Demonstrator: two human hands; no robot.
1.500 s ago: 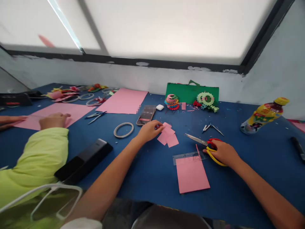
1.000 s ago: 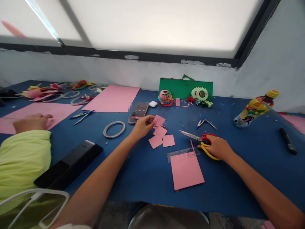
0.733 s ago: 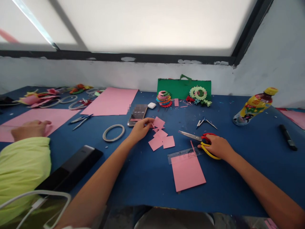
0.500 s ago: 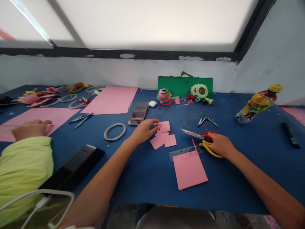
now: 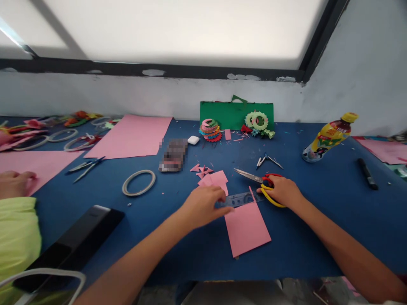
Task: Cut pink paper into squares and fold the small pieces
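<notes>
My right hand (image 5: 283,190) is closed around the red and yellow handles of a pair of scissors (image 5: 252,175), whose blades point left. With thumb and fingers apart, my left hand (image 5: 205,205) hovers at the left end of a clear ruler (image 5: 237,198) and the upper left corner of a pink paper square (image 5: 248,232); whether it touches them I cannot tell. That square overlaps the ruler's lower edge, and a thin pink strip (image 5: 252,195) lies over the ruler. Beyond my left hand are small pink paper pieces (image 5: 219,179) and folded-looking pink scraps (image 5: 202,170).
A phone (image 5: 174,156), a pale ring (image 5: 139,183) and a black power bank (image 5: 74,241) lie leftward. Compasses (image 5: 267,160), a bottle (image 5: 330,137) and a marker (image 5: 368,173) are rightward. A neighbour's hand (image 5: 15,183) rests on pink paper at far left.
My left hand has moved from the small pink pieces down and right to the ruler and the pink square, its fingers now apart. My right hand still grips the scissors. The view has shifted slightly right.
</notes>
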